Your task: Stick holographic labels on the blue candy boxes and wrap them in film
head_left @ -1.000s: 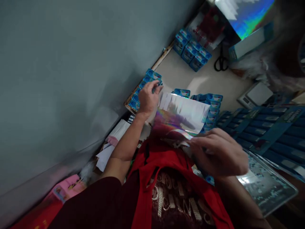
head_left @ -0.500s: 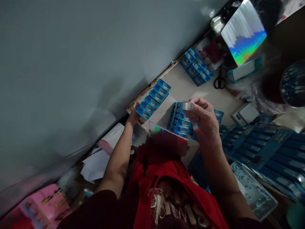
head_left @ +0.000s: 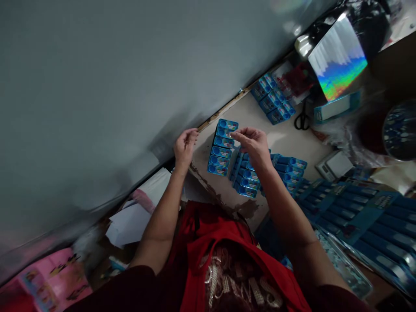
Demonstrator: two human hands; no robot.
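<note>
Shines glossy and smooth on the row of blue boxes (head_left: 222, 152), mirror-like on the rainbow sheet (head_left: 339, 58). Looks like matt cloth on the red apron (head_left: 212, 223), rough, worn wood along the table edge (head_left: 221, 112)

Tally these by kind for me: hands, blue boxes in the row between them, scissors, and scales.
Hands, left hand and right hand: 2
Blue boxes in that row: 6
Scissors: 1
Scale: 1
Total: 10
</note>
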